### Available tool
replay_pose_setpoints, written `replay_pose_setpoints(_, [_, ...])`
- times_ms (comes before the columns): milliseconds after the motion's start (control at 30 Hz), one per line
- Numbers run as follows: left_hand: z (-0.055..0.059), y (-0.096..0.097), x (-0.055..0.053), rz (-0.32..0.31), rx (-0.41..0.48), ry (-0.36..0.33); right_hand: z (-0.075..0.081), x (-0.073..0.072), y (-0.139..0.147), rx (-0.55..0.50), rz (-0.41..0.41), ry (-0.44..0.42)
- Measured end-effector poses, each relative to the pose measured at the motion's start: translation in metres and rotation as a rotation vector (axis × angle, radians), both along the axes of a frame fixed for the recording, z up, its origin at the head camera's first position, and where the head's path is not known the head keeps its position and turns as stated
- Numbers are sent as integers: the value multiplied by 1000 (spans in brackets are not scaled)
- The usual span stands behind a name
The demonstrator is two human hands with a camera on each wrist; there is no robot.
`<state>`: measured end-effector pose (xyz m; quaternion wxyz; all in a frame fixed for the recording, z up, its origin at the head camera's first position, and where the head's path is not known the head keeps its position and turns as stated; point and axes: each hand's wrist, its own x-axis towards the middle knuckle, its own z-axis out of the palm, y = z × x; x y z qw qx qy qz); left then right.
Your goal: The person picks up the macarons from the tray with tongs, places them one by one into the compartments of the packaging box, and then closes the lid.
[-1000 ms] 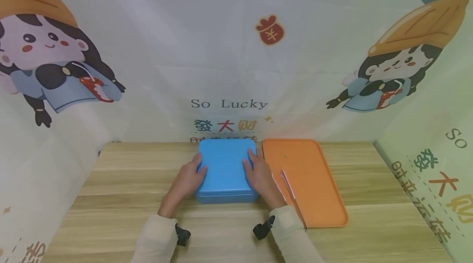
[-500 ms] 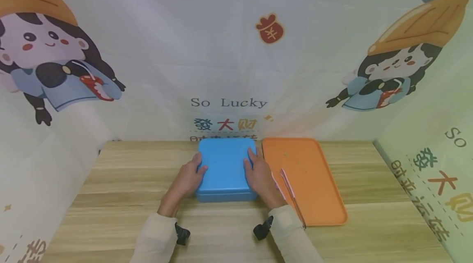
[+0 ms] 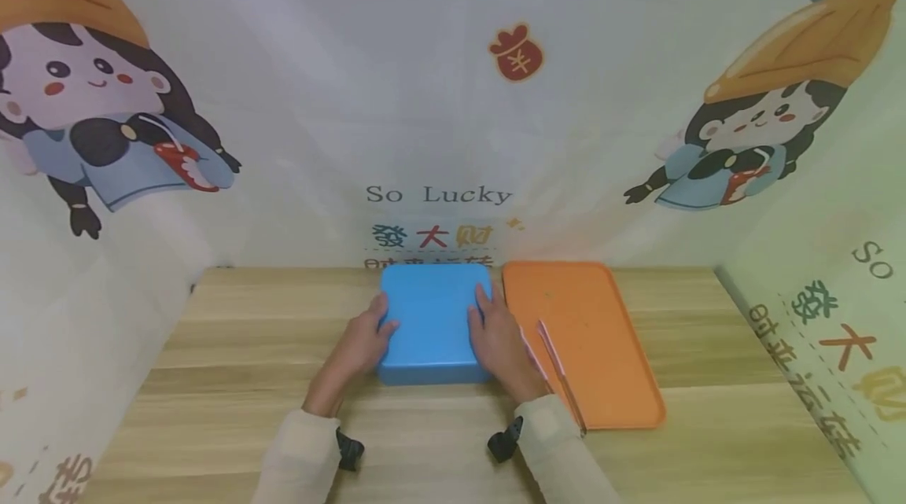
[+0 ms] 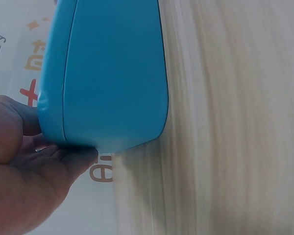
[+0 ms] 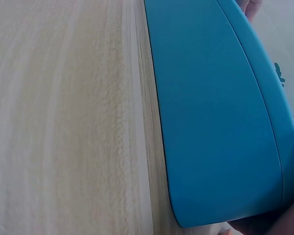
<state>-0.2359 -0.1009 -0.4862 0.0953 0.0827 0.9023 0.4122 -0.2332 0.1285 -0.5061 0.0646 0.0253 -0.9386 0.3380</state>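
Observation:
A blue lidded box (image 3: 435,315) sits on the wooden table in front of the person, its lid on. The left hand (image 3: 364,339) grips its left side, thumb lying on the lid and fingers down the side wall. On the right side, the right hand (image 3: 499,339) holds it the same way, thumb at the lid's edge. In the left wrist view, the box (image 4: 112,73) shows a thin seam between lid and body, with fingertips under that near corner. The right wrist view shows the same narrow seam along the box (image 5: 215,107); most of the right hand is out of frame.
An orange tray (image 3: 602,362) lies just right of the box, with tiny specks on it. Thin V-shaped tongs (image 3: 557,366) lie across its left side, partly behind the right hand. A printed cloth (image 3: 318,95) stands behind the wooden table (image 3: 248,339).
The seam line along the box's front has grown fainter, the lid now looking level with the body. Both hands stay at the sides almost unmoved.

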Motion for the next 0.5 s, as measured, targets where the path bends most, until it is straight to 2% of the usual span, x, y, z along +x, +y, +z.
replay_pose_setpoints(200, [1, -1, -2, 5, 4, -6, 1, -2, -1, -21, -1, -8])
replay_pose_setpoints(500, [-1, 0, 5, 16, 31, 2, -1, 2, -1, -96, -25, -44])
